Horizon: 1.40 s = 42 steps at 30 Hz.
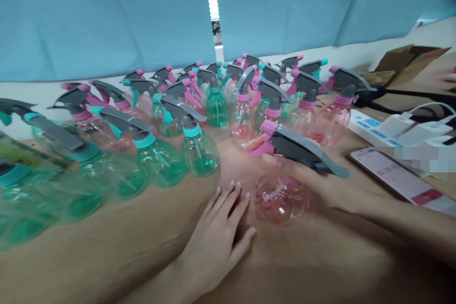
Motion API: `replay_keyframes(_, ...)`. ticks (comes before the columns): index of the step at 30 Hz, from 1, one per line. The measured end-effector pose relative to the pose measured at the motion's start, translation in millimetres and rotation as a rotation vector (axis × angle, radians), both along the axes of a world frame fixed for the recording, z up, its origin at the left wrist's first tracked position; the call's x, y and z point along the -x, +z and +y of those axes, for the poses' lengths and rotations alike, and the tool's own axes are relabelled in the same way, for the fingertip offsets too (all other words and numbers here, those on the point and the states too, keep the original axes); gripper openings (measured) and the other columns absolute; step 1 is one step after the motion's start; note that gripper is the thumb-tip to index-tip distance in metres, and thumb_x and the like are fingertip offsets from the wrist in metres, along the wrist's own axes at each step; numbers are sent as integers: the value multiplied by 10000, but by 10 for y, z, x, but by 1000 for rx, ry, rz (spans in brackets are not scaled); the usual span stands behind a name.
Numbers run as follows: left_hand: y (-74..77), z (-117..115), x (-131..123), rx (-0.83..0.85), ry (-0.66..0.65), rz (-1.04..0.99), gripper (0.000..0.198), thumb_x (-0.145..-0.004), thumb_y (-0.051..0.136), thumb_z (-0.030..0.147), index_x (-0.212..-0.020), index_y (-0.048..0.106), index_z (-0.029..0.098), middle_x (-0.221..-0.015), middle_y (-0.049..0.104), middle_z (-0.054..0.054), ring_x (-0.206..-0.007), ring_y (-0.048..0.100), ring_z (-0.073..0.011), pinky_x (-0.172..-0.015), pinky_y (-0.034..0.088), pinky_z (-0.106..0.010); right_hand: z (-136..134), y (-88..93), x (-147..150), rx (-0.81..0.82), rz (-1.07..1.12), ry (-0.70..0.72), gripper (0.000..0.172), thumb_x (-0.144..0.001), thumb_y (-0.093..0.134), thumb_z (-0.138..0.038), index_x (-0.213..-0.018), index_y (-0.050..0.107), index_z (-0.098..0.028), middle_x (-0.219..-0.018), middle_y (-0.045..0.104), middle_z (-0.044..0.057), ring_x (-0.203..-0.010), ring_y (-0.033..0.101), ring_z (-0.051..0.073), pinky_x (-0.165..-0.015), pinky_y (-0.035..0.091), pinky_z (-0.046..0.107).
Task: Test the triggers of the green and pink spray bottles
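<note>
While the left hand lay open on the tan desk, the right hand gripped the neck of a rounded, clear-pink plastic spray bottle, near-upright, just right of the left.

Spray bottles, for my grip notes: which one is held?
The frontmost pink bottle, left of the phone: it alone is held, the right hand around its neck.

Two hands are shown: one left hand and one right hand. One spray bottle is held, and at least twenty other bottles are seen, overlapped too closely for exact counting. One phone, one power strip and one cardboard box are counted.
</note>
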State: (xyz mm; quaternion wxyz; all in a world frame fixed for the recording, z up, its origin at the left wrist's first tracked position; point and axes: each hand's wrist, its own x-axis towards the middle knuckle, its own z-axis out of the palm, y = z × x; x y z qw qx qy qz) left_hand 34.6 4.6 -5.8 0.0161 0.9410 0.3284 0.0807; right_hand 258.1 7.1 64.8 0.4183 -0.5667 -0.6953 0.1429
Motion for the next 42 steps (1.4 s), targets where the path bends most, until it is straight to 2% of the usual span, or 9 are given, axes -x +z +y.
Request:
replay_keyframes(4, -1, -3, 3, 0, 2, -9, 526, -969, 487, 379, -1417, 399, 116, -1507, 340, -147, -1394, 281, -274, -1100, 297, -492, -30, -10, 0, -8, -41, -47, 298, -818, 555, -551, -745, 605, -267, -529, 531, -38, -505, 504, 165, -523, 383, 311)
replay_keyframes(9, -3, -4, 0, 5, 1, -18, 527, -967, 493, 371, -1417, 401, 112, -1503, 344, -150, -1392, 284, -281, -1105, 289, -490, -1, 25, -30, 14, 2, 29, 212, -823, 579, -495, -816, 627, -289, -623, 603, -23, -653, 591, 210, -584, 435, 326)
replay_keyframes(16, -9, -4, 1, 5, 4, -30, 523, -970, 484, 373, -1422, 393, 127, -1506, 346, -136, -1391, 288, -279, -1108, 288, -483, -1, 107, -10, 24, 20, 34, 225, -815, 568, -498, -812, 620, -279, -669, 620, -20, -559, 553, 176, -513, 419, 307)
replay_keyframes(23, 14, 1, -6, 2, -5, -11, 520, -972, 479, 364, -1412, 406, 96, -1500, 347, -157, -1386, 296, -290, -1099, 296, -500, 42, 154, 30, 6, 143, 245, 127, -829, 534, -302, -732, 471, -251, -665, 496, -33, -550, 457, 135, -503, 395, 273)
replay_keyframes(26, 11, 4, -8, 0, -1, -9, 515, -973, 476, 372, -1411, 408, 107, -1499, 352, -149, -1389, 294, -280, -1103, 291, -492, 33, 158, 31, 15, 132, 236, 112, -825, 527, -298, -738, 477, -250, -677, 512, -28, -558, 463, 137, -498, 379, 271)
replay_keyframes(30, 0, -3, -2, 5, 5, -22, 512, -968, 486, 369, -1412, 406, 128, -1504, 345, -139, -1390, 289, -275, -1108, 286, -479, 5, 168, 18, 61, 32, 121, 168, -825, 536, -405, -745, 509, -260, -616, 523, -31, -503, 464, 141, -448, 337, 270)
replay_keyframes(34, -2, -8, 1, 8, 3, -35, 517, -963, 495, 366, -1411, 408, 124, -1501, 351, -141, -1388, 294, -282, -1107, 289, -484, -1, 186, -4, 49, 17, 183, 142, -847, 506, -375, -771, 508, -256, -652, 533, -22, -542, 489, 145, -467, 372, 266)
replay_keyframes(38, 6, -3, -4, 5, 1, -23, 519, -966, 491, 366, -1410, 409, 110, -1498, 355, -149, -1384, 304, -287, -1100, 298, -492, 2, 180, -10, 92, -17, 143, 141, -847, 516, -387, -795, 518, -256, -676, 559, -17, -568, 523, 157, -489, 403, 274)
replay_keyframes(42, 11, -3, -8, -11, -7, -10, 524, -967, 493, 361, -1409, 407, 93, -1496, 352, -162, -1385, 302, -288, -1092, 308, -500, 19, 153, 11, 51, 78, 219, 113, -838, 504, -315, -752, 474, -247, -689, 524, -18, -583, 493, 146, -504, 414, 269)
